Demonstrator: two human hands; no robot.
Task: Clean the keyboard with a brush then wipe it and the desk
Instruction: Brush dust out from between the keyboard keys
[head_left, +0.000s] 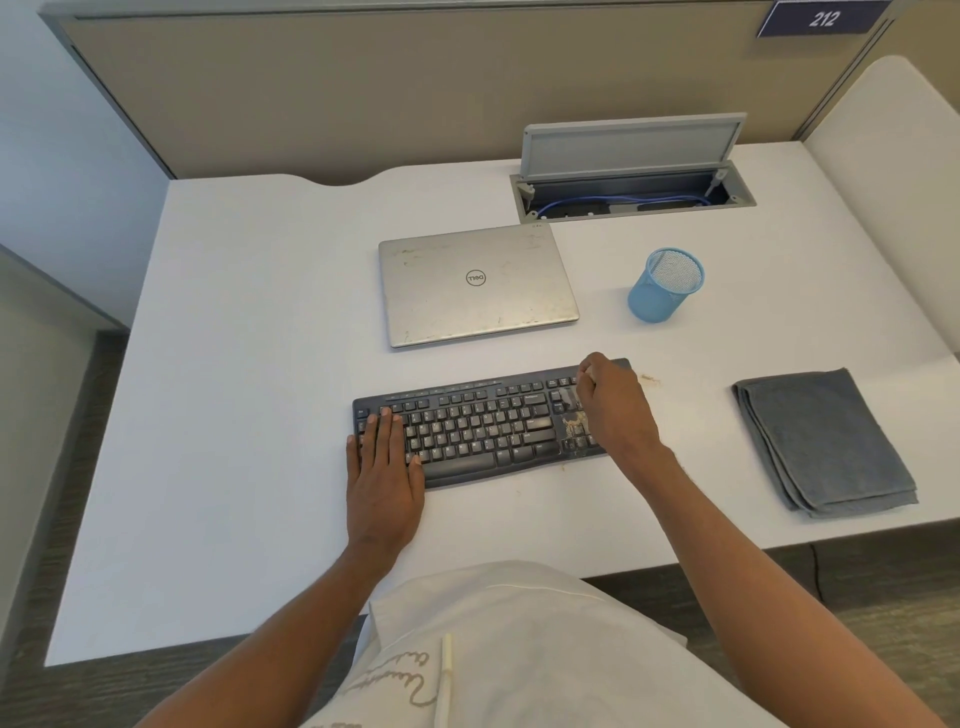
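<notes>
Cable box (675, 210) beyond the right grip (613, 405) holds blue cables (623, 200); left grip (384, 467) flat on keyboard (483, 426), right curled, hold unclear.

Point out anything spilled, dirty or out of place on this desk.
Tan crumbs are strewn over the number pad of the keyboard, beside the right hand, with more on the desk past its right end. The lid of the closed laptop is smudged.
</notes>
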